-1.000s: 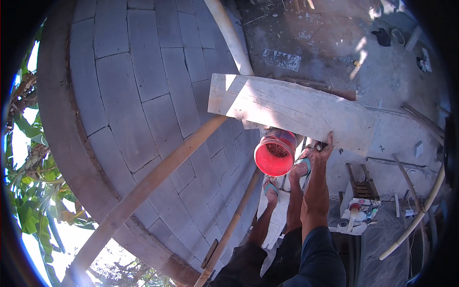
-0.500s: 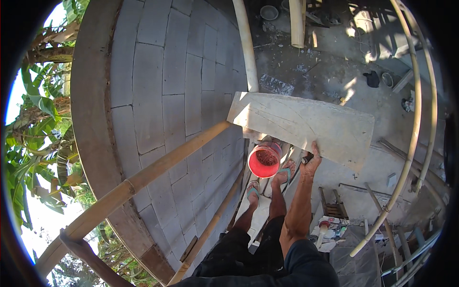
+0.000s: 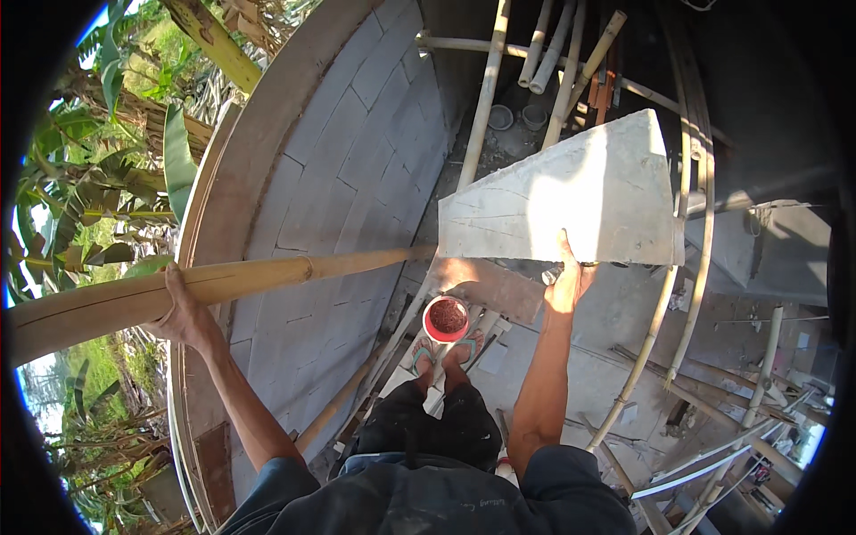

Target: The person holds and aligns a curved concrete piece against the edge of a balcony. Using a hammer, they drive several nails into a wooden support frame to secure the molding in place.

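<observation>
My left hand (image 3: 183,308) is wrapped around a thick bamboo pole (image 3: 303,267) that runs across the left of the view. My right hand (image 3: 568,272) grips the lower edge of a flat grey board (image 3: 486,223), lit white by sun in its middle; a small cylindrical item beside my fingers is too small to name. Below the board a red bucket (image 3: 462,335), holding what look like rusty nails, stands by my sandalled feet (image 3: 423,355). A brownish sheet (image 3: 504,294) lies partly under the board.
A block wall (image 3: 330,178) with a concrete rim (image 3: 245,116) curves along the left, with banana plants (image 3: 107,178) beyond. Bamboo poles (image 3: 489,89) rise behind the board and others (image 3: 651,348) stand at the right. Basins (image 3: 501,116) and scattered timber sit on the ground below.
The view has swung round and widened. My left hand, low at the edge earlier, now shows gripping the pole higher up. The board in my right hand has turned, its right end higher.
</observation>
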Demonstrator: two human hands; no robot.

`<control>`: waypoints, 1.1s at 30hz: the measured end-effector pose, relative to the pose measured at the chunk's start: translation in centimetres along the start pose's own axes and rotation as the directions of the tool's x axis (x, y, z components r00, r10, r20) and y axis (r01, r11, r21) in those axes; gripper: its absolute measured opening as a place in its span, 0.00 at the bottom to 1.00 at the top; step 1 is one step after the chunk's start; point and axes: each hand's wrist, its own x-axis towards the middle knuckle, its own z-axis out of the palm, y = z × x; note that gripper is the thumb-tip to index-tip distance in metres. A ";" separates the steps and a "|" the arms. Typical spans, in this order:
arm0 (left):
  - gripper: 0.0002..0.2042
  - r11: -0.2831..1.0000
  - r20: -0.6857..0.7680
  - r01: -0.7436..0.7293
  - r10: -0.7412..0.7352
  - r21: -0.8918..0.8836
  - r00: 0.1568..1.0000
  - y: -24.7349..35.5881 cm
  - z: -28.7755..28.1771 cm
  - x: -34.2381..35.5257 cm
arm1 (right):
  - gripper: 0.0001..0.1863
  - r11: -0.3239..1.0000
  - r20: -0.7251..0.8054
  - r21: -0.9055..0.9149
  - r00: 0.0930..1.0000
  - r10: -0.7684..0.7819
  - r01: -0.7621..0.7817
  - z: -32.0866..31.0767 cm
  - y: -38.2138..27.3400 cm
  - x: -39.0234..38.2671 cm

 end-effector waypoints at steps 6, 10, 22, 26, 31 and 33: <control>0.34 0.998 0.030 0.010 -0.008 -0.067 1.000 3.1 -1.8 0.0 | 0.36 0.975 0.209 -0.036 0.956 -0.206 0.218 6.4 -14.2 -5.1; 0.44 0.948 0.007 0.079 -0.085 0.308 0.996 4.1 -4.5 -1.6 | 0.34 0.954 0.367 -0.029 0.891 -0.267 0.298 6.3 -19.1 -7.7; 0.31 0.386 0.360 -0.589 0.918 -0.709 0.169 25.2 -8.0 -8.3 | 0.39 0.887 0.604 -0.161 0.754 -0.259 0.433 -3.0 -22.3 -17.0; 0.22 -0.060 0.042 -0.771 0.993 -0.634 -0.112 26.9 -7.2 -15.2 | 0.38 0.906 0.491 -0.166 0.830 -0.266 0.388 -3.5 -19.8 -19.8; 0.18 -0.348 0.063 -0.640 0.847 -0.685 -0.528 27.6 -6.2 -21.0 | 0.37 0.969 0.115 -0.246 0.992 0.055 -0.025 -3.8 -23.4 -23.0; 0.17 -0.326 0.252 -0.576 0.663 -0.750 -0.705 27.9 -5.3 -21.6 | 0.37 0.950 0.012 -0.252 0.981 0.192 -0.183 -2.3 -24.2 -23.6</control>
